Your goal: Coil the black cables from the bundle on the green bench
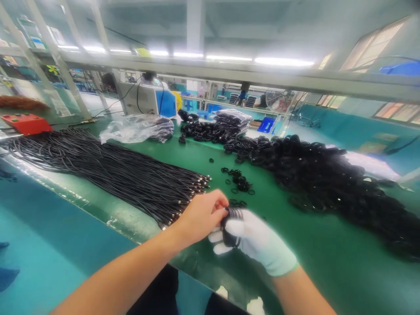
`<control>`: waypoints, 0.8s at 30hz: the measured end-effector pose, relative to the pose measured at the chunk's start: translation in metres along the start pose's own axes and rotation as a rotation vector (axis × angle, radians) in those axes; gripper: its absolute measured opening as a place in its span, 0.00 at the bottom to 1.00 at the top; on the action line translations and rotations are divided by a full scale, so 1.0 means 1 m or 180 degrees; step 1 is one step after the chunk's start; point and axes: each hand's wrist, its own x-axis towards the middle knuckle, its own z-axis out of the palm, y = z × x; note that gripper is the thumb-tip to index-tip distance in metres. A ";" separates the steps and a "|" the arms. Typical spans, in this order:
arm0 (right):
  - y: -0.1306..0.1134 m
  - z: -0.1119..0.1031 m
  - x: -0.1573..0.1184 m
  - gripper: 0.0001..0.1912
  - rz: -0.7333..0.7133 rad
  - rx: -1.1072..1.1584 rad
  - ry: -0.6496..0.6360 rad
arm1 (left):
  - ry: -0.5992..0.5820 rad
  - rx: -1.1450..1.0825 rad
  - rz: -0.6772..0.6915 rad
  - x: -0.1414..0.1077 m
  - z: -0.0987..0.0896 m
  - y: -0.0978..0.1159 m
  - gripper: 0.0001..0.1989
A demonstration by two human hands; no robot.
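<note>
My left hand [205,214] is bare, its thumb and fingers pinched at the upper left edge of a coiled black cable [230,238]. Whether it grips the cable's end or a small ring there is hidden by the fingers. A white glove covers my right hand [259,238], which is wrapped round the same coil. Just beyond the hands lie small black rings [241,181], some loose and some in a clump. To the left, a wide bundle of straight black cables [121,175] stretches over the table, metal-tipped ends pointing toward my hands.
A long heap of coiled black cables [305,170] fills the right side of the green table [183,153]. Clear plastic bags [136,129] lie at the back. A red control box [26,124] sits far left, and a metal shelf beam [210,65] crosses above.
</note>
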 end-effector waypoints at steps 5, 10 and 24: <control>0.007 0.002 -0.001 0.14 -0.0182 -0.0159 0.0099 | 0.0086 -0.0241 -0.0290 0.003 0.014 -0.006 0.04; 0.010 0.004 -0.001 0.12 -0.0111 -0.0343 0.0138 | 0.0148 -0.0077 -0.0555 0.006 0.023 -0.017 0.04; -0.003 -0.046 -0.016 0.16 -0.0327 0.0728 0.1042 | 0.0041 0.1116 -0.0246 0.029 -0.009 -0.039 0.05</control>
